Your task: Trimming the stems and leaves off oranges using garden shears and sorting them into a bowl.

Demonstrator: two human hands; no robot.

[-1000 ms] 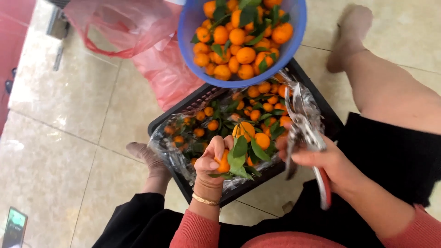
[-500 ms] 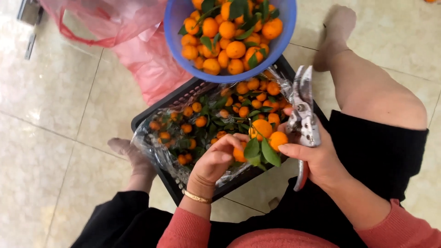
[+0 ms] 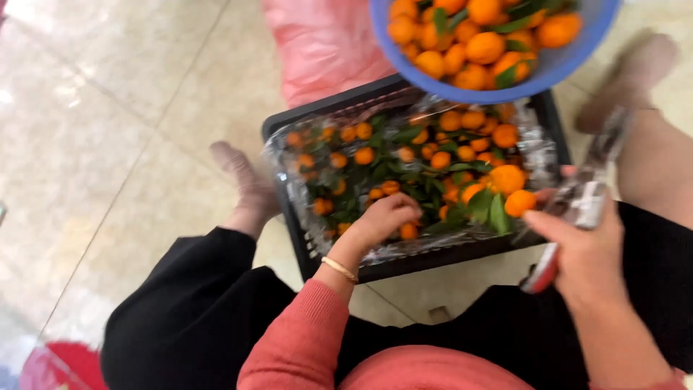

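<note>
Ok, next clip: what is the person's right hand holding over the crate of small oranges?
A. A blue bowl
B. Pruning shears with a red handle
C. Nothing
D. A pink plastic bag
B: the right hand grips pruning shears, a red handle showing below the palm, beside the black crate.

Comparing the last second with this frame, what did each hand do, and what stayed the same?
The left hand let go of the leafy cluster it held up and dropped into the black crate, reaching among the oranges. The cluster now sits by the right hand, which still grips the shears. The blue bowl stays above the crate.
</note>
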